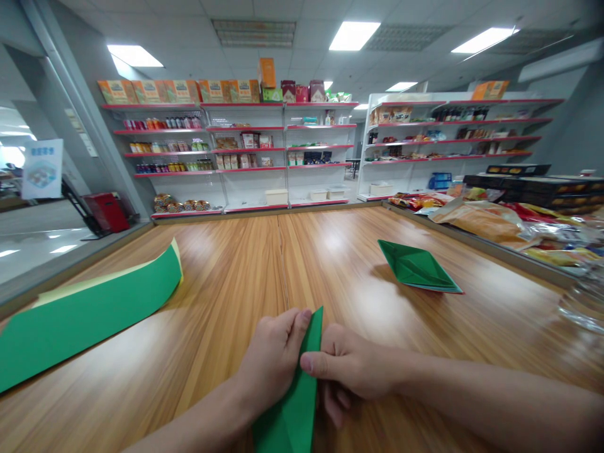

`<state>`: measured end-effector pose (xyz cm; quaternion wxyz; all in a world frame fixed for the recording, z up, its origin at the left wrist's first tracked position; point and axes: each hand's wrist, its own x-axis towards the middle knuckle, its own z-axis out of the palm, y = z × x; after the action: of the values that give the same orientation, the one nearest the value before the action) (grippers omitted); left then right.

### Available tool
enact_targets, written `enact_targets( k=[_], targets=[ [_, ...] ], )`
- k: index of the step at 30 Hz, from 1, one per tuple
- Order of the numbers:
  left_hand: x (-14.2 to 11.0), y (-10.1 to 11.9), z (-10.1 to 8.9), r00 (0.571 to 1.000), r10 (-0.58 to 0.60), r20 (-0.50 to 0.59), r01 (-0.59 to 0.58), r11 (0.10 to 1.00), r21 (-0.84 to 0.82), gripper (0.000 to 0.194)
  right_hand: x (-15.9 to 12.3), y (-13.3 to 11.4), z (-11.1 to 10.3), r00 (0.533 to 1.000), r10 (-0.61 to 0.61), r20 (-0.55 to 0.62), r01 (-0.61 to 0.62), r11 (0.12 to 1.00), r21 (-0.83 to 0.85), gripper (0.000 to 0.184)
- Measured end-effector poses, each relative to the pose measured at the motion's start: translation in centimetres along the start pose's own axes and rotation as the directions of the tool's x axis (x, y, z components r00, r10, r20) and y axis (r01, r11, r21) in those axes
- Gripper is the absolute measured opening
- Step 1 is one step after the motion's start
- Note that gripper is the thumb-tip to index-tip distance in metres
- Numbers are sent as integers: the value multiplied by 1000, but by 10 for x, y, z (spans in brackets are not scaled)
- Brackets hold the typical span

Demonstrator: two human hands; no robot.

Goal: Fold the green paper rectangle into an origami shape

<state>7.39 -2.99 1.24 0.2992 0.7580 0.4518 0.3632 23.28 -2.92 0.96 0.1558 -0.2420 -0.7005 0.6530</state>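
Note:
A folded strip of green paper point(289, 418) stands between my hands, its pointed tip angled up and away from me. My left hand point(274, 349) grips its left side near the tip, thumb pressed along the upper edge. From the right, my right hand point(352, 365) pinches the same paper a little lower, its thumb lying across the green face. A finished-looking folded green paper boat point(418, 267) rests on the table beyond my right hand. On the left lies a curled green sheet point(94, 314) with pale yellow paper showing behind it.
The wood-grain table point(236, 264) has a raised border. Packaged snacks point(486, 220) and stacked black boxes point(538, 189) crowd the right side, near a clear glass container point(585, 302). Stocked shelves point(245, 148) stand beyond the table. A red box point(107, 211) is on the floor at left.

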Motion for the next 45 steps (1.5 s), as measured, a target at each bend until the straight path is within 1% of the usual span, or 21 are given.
enact_targets(
  k=[3,5,9,11,13,15,18,20,22,23,26,27,28,29,31,34,36,38,42,44,45],
  targets=[
    [0,0,1,1000,4,31,-2,999,-47,47,-2,-7,2,999,-15,40,15,1000,-11,70],
    [1,1,1,998,0,56,6,994,-107,47,-3,-11,4,997,-41,59,41,999,-6,70],
    [0,9,3,994,-9,109,42,951,-305,46,-5,-16,9,993,-83,85,81,996,28,74],
    [-1,12,3,993,-7,114,50,926,-374,46,-5,-18,11,993,-92,80,89,995,38,76],
    [-1,13,4,998,-7,70,33,928,-372,47,-5,-19,12,994,-88,61,86,996,35,76],
    [0,11,3,999,-34,-10,29,947,-319,47,-4,-20,13,997,-71,18,70,997,29,76],
    [3,8,3,989,-82,-126,52,973,-226,48,-3,-21,16,1000,16,-4,-16,999,-31,73],
    [4,8,3,987,-73,-144,43,978,-205,48,-4,-21,20,996,87,18,-85,991,-105,71],
    [5,10,6,992,-67,-107,38,967,-251,48,-5,-21,23,994,105,41,-99,985,-139,71],
    [5,12,8,994,-75,-74,50,953,-300,48,-6,-22,25,996,77,51,-70,988,-138,71],
    [4,16,16,994,-110,14,104,882,-460,49,-7,-23,29,995,-88,41,93,986,-141,74],
    [5,17,19,993,-117,31,117,860,-496,50,-7,-23,29,991,-131,29,134,980,-150,74],
    [6,17,20,992,-123,33,122,847,-518,50,-6,-23,29,989,-148,18,149,977,-151,75],
    [7,17,20,991,-130,19,120,846,-520,51,-6,-23,29,991,-137,11,137,981,-135,76],
    [11,15,17,987,-152,-52,110,874,-473,51,-3,-21,27,998,-66,-2,66,996,-57,76],
    [16,11,9,964,-168,-204,95,941,-325,51,1,-20,23,998,40,-38,-38,998,53,74],
    [17,9,6,956,-155,-250,93,966,-242,51,2,-21,22,997,74,-29,-72,996,49,71],
    [16,9,4,960,-141,-242,92,975,-200,50,1,-23,22,995,100,-3,-100,995,12,64],
    [14,13,6,971,-103,-218,62,980,-188,49,-2,-21,26,991,132,12,-131,989,-66,50],
    [12,15,7,974,-94,-208,52,979,-199,49,-3,-18,28,995,99,21,-97,989,-108,49],
    [12,16,8,976,-94,-195,52,976,-213,49,-3,-16,29,998,51,28,-47,990,-134,49]
  ],
)
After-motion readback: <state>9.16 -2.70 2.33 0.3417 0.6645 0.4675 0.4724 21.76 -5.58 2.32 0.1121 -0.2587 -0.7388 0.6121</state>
